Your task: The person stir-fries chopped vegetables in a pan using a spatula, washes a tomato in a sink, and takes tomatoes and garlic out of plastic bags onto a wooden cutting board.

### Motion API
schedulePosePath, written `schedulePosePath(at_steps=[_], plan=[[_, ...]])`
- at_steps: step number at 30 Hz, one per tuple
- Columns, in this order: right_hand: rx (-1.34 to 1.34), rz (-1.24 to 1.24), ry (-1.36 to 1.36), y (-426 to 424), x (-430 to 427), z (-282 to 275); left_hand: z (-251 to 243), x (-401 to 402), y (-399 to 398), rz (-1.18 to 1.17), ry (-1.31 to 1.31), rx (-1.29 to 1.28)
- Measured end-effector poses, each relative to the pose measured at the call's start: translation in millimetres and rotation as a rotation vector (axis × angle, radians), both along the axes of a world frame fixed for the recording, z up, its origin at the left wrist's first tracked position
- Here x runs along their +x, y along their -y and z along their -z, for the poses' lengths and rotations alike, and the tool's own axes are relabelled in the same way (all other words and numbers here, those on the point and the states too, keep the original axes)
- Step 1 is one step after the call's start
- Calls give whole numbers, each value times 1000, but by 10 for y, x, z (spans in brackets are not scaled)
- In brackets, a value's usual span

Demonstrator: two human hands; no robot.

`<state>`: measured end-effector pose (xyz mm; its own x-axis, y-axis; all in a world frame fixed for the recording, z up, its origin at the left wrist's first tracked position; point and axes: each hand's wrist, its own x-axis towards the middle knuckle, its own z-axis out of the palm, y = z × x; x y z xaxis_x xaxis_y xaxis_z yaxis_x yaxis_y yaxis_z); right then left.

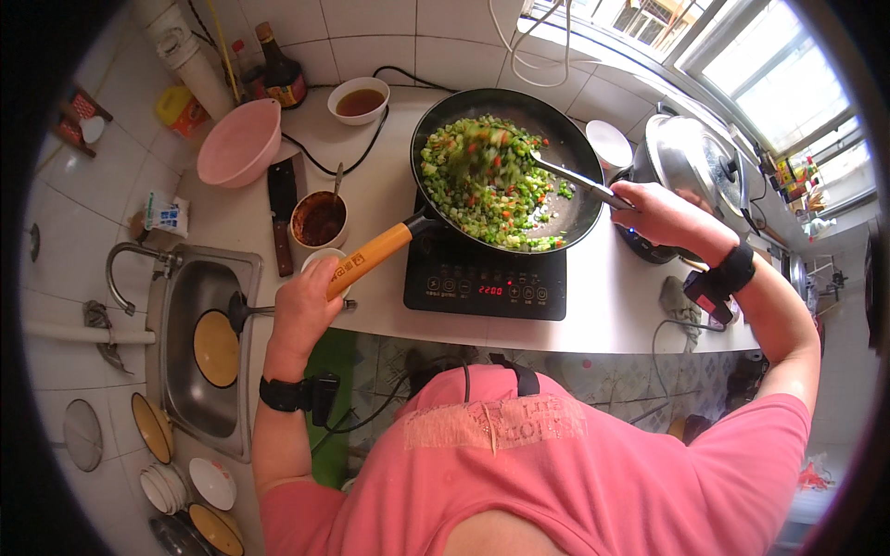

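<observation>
My left hand [304,306] grips the wooden handle [372,258] of a black frying pan [580,139]. The pan sits over a black induction cooktop [487,295] whose display is lit. Chopped green vegetables with red bits [480,187] fill much of the pan; part of them is blurred. My right hand [650,215] holds a metal spatula [580,177] by its handle. The spatula's head reaches into the vegetables and is partly hidden by them.
Left of the pan are a bowl of dark sauce with a spoon [318,219], a cleaver [285,201], a bowl of brown liquid [359,101] and a pink basin [240,142]. A sink [201,278] lies further left. A lidded electric cooker [695,160] stands right of the pan.
</observation>
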<state>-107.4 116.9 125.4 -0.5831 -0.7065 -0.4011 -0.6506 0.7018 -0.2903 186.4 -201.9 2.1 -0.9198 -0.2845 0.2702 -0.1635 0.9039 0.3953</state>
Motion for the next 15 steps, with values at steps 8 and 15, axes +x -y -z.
schedulePosePath(at_steps=[8,15], plan=[[20,-100,-442,-183,-384,-36,24,-5,15,12,-19,-1],[198,321,-22,-132,-633,159,43,39,17,-13,12,15]])
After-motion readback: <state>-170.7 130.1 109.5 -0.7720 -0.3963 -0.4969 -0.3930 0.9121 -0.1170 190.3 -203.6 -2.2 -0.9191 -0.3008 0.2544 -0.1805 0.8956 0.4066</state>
